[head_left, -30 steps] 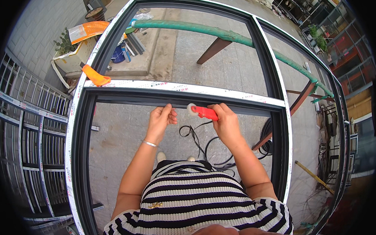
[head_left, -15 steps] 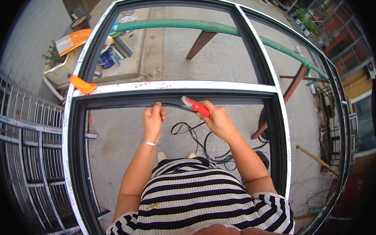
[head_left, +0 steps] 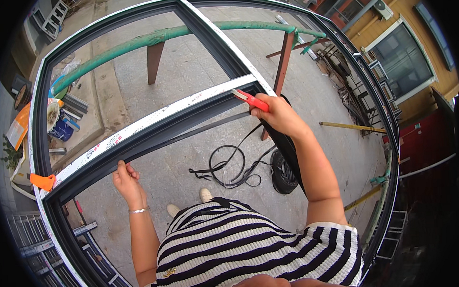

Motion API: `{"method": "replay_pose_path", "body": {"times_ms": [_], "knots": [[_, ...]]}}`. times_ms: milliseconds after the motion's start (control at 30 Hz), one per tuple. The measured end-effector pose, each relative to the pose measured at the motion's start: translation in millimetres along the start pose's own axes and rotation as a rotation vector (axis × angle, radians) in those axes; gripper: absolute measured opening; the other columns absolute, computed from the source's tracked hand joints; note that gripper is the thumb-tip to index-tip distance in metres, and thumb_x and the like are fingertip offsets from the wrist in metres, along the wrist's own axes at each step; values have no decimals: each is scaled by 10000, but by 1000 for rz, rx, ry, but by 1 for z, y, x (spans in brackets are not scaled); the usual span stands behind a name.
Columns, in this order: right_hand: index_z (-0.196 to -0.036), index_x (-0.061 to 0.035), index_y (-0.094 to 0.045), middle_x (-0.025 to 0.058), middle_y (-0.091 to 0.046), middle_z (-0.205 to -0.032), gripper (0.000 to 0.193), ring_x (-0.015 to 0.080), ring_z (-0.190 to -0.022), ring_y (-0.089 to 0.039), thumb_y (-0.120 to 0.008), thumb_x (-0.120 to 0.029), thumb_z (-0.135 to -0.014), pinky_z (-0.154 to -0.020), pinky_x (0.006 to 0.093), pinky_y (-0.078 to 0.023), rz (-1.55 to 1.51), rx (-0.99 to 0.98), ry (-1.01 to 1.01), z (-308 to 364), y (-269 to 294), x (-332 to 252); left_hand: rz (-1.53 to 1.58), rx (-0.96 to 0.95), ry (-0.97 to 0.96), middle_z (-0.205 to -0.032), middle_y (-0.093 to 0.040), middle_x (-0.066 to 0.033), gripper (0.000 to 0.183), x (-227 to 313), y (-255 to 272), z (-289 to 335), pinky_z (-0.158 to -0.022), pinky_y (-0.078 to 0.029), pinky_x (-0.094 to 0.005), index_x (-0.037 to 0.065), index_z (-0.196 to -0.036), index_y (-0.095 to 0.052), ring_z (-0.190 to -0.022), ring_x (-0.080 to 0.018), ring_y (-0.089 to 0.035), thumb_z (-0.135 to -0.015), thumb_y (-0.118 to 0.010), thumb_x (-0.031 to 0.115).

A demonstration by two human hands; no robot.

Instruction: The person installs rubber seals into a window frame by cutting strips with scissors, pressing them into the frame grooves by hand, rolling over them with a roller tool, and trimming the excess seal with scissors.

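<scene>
My right hand (head_left: 284, 117) is closed around a red-handled cutter (head_left: 253, 100) with pale grey jaws, up at the right end of the frame's crossbar. A thin black rubber strip (head_left: 208, 126) stretches along the lower side of that bar, between this hand and my left. Lower down and to the left, my left hand (head_left: 127, 183) pinches at the strip against the dark inner edge of the window frame (head_left: 153, 121). Its fingertips partly cover the spot. From beside my right hand, the strip hangs to loose black coils (head_left: 230, 166) on the ground.
The frame rests on a green-wrapped rail (head_left: 120, 53) with brown legs (head_left: 156, 62). An orange object (head_left: 43, 182) lies on its left corner. A blue bucket (head_left: 60, 128) stands beyond, and a black roll (head_left: 283, 173) sits on the ground. Yellow poles (head_left: 353, 127) lie at the right.
My view has turned to the right. My hands have moved far apart, the right one carrying the cutter along the crossbar to its right end; more strip now spans between them.
</scene>
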State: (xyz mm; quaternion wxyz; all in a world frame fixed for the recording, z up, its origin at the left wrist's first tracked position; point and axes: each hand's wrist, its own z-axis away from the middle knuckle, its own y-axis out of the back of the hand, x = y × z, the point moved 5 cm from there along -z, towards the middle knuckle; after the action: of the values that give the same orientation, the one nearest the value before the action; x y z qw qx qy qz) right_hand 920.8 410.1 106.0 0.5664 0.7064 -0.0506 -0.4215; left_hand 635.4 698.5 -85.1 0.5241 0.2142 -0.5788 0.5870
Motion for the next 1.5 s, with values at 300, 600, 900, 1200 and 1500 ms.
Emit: {"method": "replay_pose_path", "body": {"times_ms": [300,600,900,1200,1500], "knots": [[-900,-25,-575,199,-663,-825,238,410,-847,-632,-708,-206,-819,-746,493,-480,325,94,-123,-19,-23,6,-91,-323,98,-723,-529,16,220,-55,-48,49,-512,-384,-201,81,-902,-589,-590,-54,-465,-976,-569,287],[-848,-30,-630,173,-669,-758,223,363,-759,-661,-751,-197,-763,-694,463,-512,468,290,-108,-39,-42,12,-236,-798,327,-758,-586,2,306,-129,-223,76,-528,-395,-194,42,-961,-625,-625,-54,-500,-925,-639,345],[-815,-34,-676,185,-670,-743,201,361,-741,-663,-771,-190,-731,-697,452,-512,409,199,-80,-46,-40,19,-53,-595,304,-635,-531,7,380,-142,-249,75,-508,-382,-219,25,-805,-633,-553,-67,-470,-943,-589,376],[-822,-39,-687,185,-663,-742,195,366,-755,-656,-765,-200,-745,-702,457,-502,292,162,-114,-45,-27,21,11,-596,368,-627,-533,0,375,-144,-246,71,-503,-370,-226,35,-744,-614,-548,-79,-470,-942,-570,350],[-753,-22,-648,169,-657,-735,192,357,-749,-651,-757,-180,-745,-697,458,-505,455,269,-12,-41,-41,8,-81,-616,172,-634,-533,-4,325,-140,-245,64,-491,-369,-230,27,-772,-611,-549,-71,-461,-972,-551,276]]}}
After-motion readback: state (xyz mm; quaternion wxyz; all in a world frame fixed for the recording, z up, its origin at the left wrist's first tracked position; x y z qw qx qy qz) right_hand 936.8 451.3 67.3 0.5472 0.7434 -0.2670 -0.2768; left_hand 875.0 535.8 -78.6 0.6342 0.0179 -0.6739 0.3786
